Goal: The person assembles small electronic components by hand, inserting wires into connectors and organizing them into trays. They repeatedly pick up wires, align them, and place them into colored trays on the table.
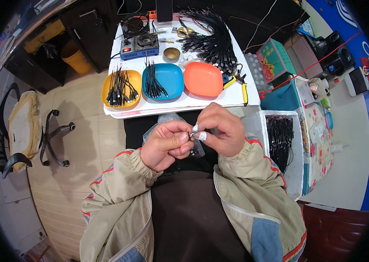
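My left hand and my right hand meet over my lap, fingertips nearly touching. The left thumb and fingers pinch a cable end, where thin reddish wire shows. My right thumb and forefinger, both wrapped in white tape, close on the same wires from the other side. Most of the cable is hidden by the fingers. Below the hands lies a clear plastic bag with small pieces in it. On the table ahead, a yellow tray and a blue tray hold short black cables; an orange tray stands beside them.
Behind the trays are a blue soldering-type heater, a small round tin, a fan and a heap of black cables. Yellow-handled pliers lie at the right edge. A white foam box of cables stands right; an office chair left.
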`<state>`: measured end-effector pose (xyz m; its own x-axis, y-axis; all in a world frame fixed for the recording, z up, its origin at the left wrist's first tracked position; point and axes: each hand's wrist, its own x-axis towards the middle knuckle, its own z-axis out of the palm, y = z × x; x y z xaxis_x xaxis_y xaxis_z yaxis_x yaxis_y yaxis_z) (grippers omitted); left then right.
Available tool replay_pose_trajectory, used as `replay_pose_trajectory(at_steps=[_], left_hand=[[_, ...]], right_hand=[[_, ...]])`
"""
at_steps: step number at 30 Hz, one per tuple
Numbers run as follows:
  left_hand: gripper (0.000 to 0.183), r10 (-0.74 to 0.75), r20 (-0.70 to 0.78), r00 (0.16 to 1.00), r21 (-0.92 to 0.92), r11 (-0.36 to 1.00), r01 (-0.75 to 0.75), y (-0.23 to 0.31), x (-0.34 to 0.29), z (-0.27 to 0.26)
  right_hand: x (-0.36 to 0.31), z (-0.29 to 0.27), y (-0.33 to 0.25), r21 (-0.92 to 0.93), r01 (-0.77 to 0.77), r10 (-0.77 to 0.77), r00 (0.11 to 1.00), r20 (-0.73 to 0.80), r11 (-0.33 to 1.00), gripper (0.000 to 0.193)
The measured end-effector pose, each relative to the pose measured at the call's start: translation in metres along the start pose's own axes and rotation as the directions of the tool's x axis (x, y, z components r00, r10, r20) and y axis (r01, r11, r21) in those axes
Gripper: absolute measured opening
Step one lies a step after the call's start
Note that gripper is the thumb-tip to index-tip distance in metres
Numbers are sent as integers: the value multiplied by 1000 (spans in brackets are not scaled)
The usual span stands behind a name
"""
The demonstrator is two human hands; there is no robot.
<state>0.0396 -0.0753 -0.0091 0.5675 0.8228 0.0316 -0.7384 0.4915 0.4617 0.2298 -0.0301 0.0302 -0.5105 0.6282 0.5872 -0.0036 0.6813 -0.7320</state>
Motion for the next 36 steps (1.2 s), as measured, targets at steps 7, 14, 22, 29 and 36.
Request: replay_pose_trajectory(at_steps=[7, 14, 22, 29, 36], left_hand=[[13, 146, -129, 981, 476, 877, -68, 21, 3, 15], [11, 382, 86, 920, 929, 303, -213, 54, 20, 20], [12, 393, 80, 916, 951, 244, -188, 84, 50, 17], [14, 462, 220, 859, 952, -292, -87, 119, 87, 12], [9, 268, 252, 930, 815, -578, -54, 164, 190, -70]], right_hand=[[-2, 16, -5, 545, -293, 376, 925, -45, 786, 13], [14, 17, 18, 654, -432, 567, 824, 6, 621, 12], [47, -18, 51, 202, -203, 207, 978, -2, 958, 25], [49, -25, 74, 33, -206, 208, 950, -233, 978, 17], [32, -19, 109, 252, -473, 512, 851, -117, 844, 17]])
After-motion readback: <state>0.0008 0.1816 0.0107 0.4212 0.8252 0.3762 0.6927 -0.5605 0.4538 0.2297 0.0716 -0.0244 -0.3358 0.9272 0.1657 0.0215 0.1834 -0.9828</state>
